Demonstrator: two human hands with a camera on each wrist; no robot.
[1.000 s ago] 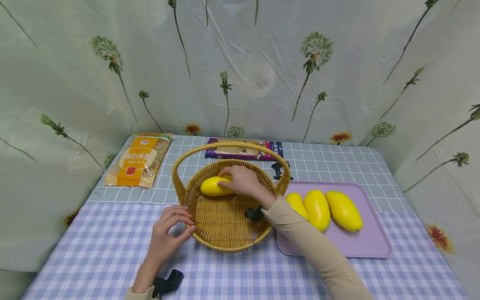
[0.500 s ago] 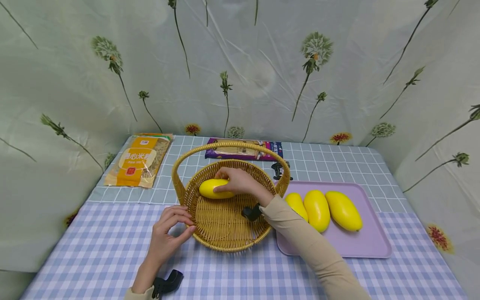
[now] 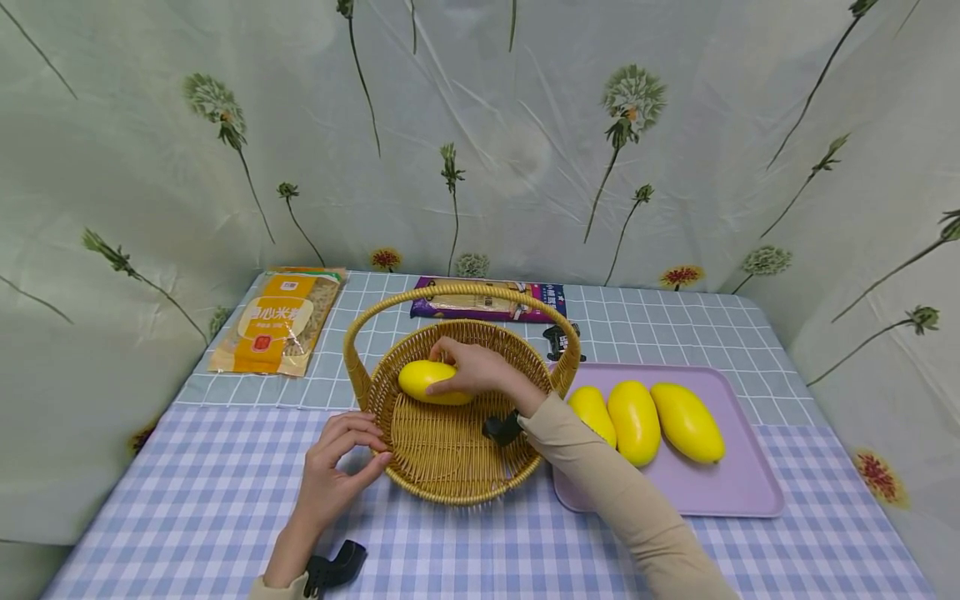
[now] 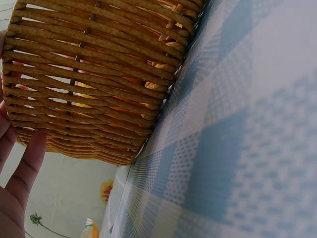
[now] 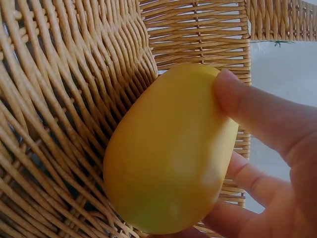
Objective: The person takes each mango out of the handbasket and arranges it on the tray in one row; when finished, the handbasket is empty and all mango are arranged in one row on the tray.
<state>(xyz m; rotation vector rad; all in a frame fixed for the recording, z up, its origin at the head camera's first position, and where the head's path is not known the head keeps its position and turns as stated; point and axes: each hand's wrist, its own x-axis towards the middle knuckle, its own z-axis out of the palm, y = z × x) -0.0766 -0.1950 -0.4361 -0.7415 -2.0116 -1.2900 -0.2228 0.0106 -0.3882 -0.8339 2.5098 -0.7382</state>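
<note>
A wicker basket (image 3: 438, 454) with a tall arched handle stands mid-table. My left hand (image 3: 337, 458) holds its left rim, fingers at the edge; in the left wrist view the thumb (image 4: 32, 161) lies against the woven outside wall. Inside the basket, toward the back left, lies a yellow mango (image 3: 417, 382). My right hand (image 3: 483, 369) reaches in and grips this mango between thumb and fingers. The right wrist view has the mango (image 5: 171, 153) close against the woven wicker, the thumb on one side and fingers partly hidden behind it.
Right of the basket, a lilac tray (image 3: 738, 475) bears three more mangoes (image 3: 636, 423), partly behind my right sleeve. An orange food packet (image 3: 277, 321) lies back left. A purple packet (image 3: 551, 300) and a small black item (image 3: 557, 342) lie behind the basket.
My right hand has shifted slightly toward me and adjusted its hold on the mango, which has turned a little. The left hand stays at the basket rim.
</note>
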